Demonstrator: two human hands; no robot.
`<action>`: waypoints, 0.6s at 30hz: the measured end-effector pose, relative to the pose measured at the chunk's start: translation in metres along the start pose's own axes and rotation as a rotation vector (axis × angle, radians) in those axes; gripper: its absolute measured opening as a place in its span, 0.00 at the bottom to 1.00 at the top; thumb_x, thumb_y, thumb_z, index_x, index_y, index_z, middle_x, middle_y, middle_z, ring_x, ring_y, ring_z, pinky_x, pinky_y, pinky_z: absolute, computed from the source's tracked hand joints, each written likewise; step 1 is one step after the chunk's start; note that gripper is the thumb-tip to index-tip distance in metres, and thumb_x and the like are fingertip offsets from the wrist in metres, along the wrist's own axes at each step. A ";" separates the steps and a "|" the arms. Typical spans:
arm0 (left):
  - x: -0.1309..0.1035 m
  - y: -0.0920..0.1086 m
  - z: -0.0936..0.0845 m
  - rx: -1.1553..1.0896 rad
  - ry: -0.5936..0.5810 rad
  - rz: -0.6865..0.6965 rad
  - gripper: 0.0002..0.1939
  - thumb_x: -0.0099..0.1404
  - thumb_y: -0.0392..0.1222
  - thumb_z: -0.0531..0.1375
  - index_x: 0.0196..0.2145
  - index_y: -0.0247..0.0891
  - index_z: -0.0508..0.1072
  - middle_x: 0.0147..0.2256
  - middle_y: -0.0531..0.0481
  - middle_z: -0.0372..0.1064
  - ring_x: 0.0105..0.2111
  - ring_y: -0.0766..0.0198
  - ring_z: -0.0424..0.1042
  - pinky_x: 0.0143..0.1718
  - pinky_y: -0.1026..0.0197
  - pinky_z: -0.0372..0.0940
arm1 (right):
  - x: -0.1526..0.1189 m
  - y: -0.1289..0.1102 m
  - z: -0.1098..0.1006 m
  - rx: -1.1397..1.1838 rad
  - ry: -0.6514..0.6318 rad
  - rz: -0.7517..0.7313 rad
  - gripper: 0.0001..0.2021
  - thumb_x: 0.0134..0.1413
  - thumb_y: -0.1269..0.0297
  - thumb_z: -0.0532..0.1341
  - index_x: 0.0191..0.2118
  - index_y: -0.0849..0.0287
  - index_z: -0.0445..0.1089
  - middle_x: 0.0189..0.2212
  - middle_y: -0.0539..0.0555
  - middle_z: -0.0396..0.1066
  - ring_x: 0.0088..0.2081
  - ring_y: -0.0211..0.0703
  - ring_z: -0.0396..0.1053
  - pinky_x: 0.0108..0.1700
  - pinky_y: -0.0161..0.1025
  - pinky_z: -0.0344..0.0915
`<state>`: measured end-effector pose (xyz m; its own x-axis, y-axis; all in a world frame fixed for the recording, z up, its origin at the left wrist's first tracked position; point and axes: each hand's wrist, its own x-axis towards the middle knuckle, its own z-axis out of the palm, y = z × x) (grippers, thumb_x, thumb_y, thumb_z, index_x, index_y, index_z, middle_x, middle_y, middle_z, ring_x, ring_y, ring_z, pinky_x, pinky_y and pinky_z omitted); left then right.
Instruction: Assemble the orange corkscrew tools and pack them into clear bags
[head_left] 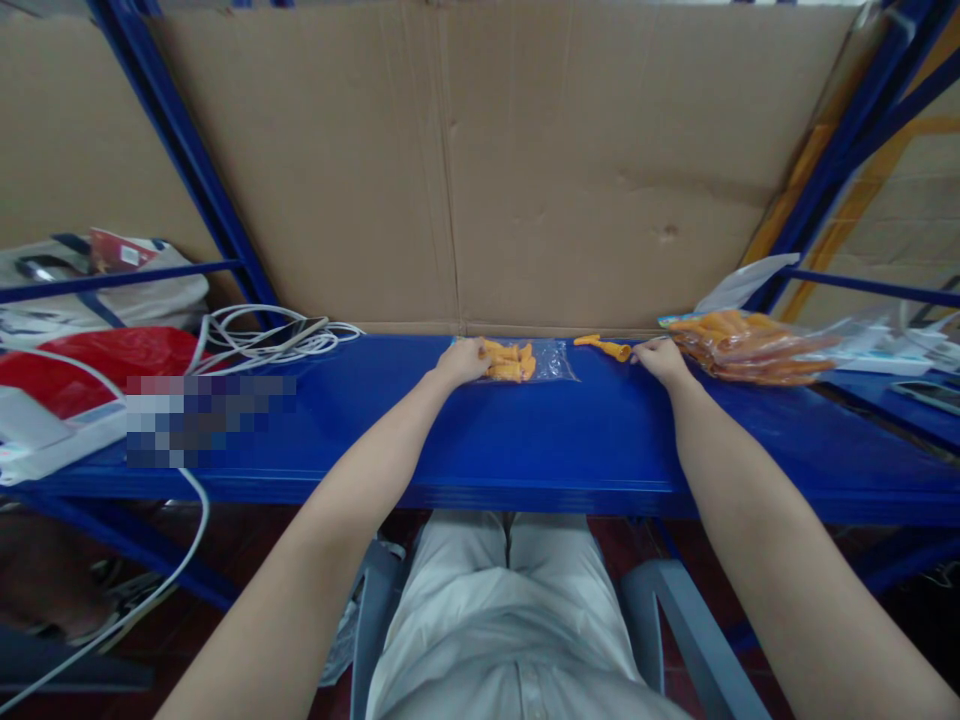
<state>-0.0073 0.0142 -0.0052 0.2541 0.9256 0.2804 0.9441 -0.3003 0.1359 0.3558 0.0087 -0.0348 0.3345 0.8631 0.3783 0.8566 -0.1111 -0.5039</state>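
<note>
My left hand (463, 362) is closed on the left end of a small clear plastic bag (556, 362) lying flat on the blue tabletop. Several orange plastic pieces (511, 362) show in or on that bag, beside my fingers. To the right lie loose orange pieces (616, 351), one flared at its end like a small trumpet. My right hand (660, 358) is just right of them, fingers pressed together; whether a small thing is between the fingertips is hidden. Behind that hand lies a larger clear bag (750, 345) full of similar orange pieces.
The blue table (555, 450) backs onto a cardboard panel (585, 170) between blue metal posts. At left are coiled white cables (277, 335), a red bag (165, 355) and a cloth tote (165, 295). A phone-like object (930, 395) lies far right. A grey chair (675, 590) surrounds my lap.
</note>
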 end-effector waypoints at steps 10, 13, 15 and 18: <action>-0.001 0.000 0.000 -0.004 -0.002 0.006 0.15 0.65 0.39 0.55 0.46 0.37 0.77 0.48 0.42 0.76 0.49 0.55 0.74 0.47 0.61 0.67 | -0.005 -0.039 0.003 0.230 -0.182 -0.090 0.14 0.55 0.69 0.55 0.40 0.64 0.78 0.39 0.59 0.79 0.45 0.50 0.75 0.52 0.44 0.67; -0.001 0.001 -0.001 0.000 -0.002 0.009 0.16 0.65 0.39 0.55 0.47 0.37 0.76 0.48 0.42 0.76 0.49 0.55 0.74 0.47 0.61 0.67 | -0.006 -0.055 0.006 0.381 -0.286 -0.009 0.19 0.60 0.65 0.50 0.36 0.69 0.77 0.26 0.63 0.77 0.31 0.50 0.76 0.42 0.46 0.72; -0.002 0.001 -0.001 0.001 -0.005 0.005 0.16 0.65 0.38 0.55 0.47 0.36 0.76 0.48 0.41 0.76 0.49 0.55 0.74 0.47 0.61 0.67 | -0.008 -0.062 0.007 0.465 -0.290 -0.021 0.20 0.61 0.66 0.49 0.37 0.70 0.77 0.26 0.63 0.77 0.29 0.49 0.76 0.41 0.46 0.72; -0.001 0.002 -0.002 -0.001 -0.016 0.006 0.16 0.65 0.38 0.55 0.47 0.36 0.77 0.48 0.40 0.76 0.48 0.54 0.74 0.47 0.61 0.67 | -0.010 -0.065 0.010 0.387 -0.215 -0.165 0.16 0.53 0.72 0.56 0.43 0.66 0.77 0.39 0.62 0.79 0.42 0.49 0.76 0.51 0.46 0.69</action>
<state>-0.0067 0.0118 -0.0031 0.2636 0.9273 0.2658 0.9423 -0.3065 0.1350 0.2924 0.0120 -0.0138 0.0824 0.9407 0.3290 0.6681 0.1928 -0.7186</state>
